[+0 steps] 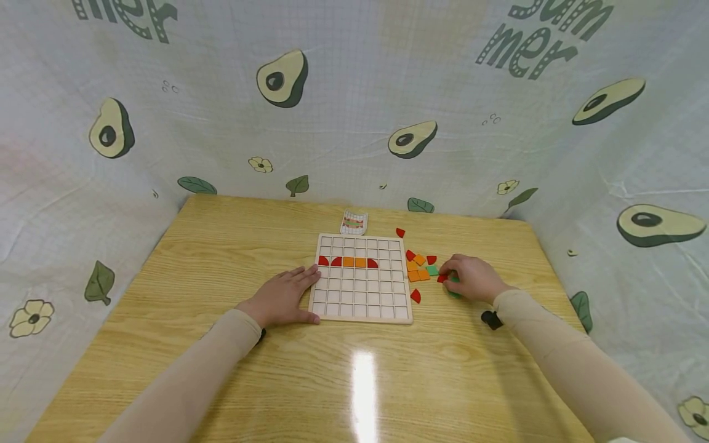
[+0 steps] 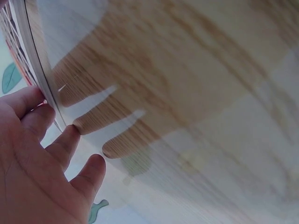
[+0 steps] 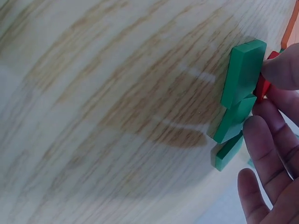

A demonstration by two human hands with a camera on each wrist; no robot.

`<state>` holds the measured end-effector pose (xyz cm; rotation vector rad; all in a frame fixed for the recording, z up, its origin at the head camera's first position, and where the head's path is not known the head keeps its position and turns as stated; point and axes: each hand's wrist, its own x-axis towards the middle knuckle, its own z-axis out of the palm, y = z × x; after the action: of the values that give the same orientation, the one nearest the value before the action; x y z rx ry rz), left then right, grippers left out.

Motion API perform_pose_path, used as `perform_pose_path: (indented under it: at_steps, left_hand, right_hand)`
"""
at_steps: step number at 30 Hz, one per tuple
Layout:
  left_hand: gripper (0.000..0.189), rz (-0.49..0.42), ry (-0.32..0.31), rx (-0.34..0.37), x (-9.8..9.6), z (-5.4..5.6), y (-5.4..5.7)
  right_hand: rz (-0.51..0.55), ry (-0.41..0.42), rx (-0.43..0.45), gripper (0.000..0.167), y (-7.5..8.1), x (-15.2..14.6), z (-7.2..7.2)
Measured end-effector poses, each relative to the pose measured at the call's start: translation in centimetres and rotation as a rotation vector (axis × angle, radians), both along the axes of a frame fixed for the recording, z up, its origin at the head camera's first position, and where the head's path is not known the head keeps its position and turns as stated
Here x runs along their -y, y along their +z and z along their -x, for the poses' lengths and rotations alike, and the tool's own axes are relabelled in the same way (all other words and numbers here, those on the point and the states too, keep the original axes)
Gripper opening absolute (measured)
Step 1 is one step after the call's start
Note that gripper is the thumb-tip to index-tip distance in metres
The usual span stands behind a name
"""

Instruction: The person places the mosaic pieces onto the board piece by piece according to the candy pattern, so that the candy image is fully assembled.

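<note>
A wooden grid board (image 1: 360, 301) lies on the table, with a row of red quarter-circle pieces and orange squares (image 1: 354, 263) set in its upper cells. My left hand (image 1: 285, 296) rests flat beside the board, fingers spread, its fingertips touching the left edge; the left wrist view shows those fingertips (image 2: 70, 135) along the rim. Right of the board, my right hand (image 1: 471, 278) pinches a red piece (image 3: 264, 86) between thumb and fingers. Several green pieces (image 3: 243, 70) lie right beside those fingers on the tabletop. The red piece's full outline is hidden by the hand.
Loose orange squares (image 1: 419, 275), a green square (image 1: 432, 270) and red quarter-circles (image 1: 416, 296) lie between the board and my right hand. A small pattern card (image 1: 354, 223) sits behind the board. Printed cloth (image 1: 343, 123) hangs around the table.
</note>
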<state>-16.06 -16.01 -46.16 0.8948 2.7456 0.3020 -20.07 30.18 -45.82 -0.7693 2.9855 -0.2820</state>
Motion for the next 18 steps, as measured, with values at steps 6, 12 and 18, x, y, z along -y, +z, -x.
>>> perform_pose_path:
  at_steps: [6,12,18]
  left_hand:
    - [0.103,0.0,-0.003,0.0,0.02,0.01,0.04]
    - [0.103,0.003,-0.006,-0.003,0.05,0.04,-0.02]
    - [0.103,0.003,-0.004,0.001,0.14,0.09,-0.07]
  right_hand:
    - [0.026,-0.008,-0.005,0.016,-0.25,-0.35,0.14]
    - [0.043,-0.026,-0.01,0.016,-0.11,-0.44,0.16]
    - [0.052,-0.029,-0.004,0.02,0.34,-0.19,0.25]
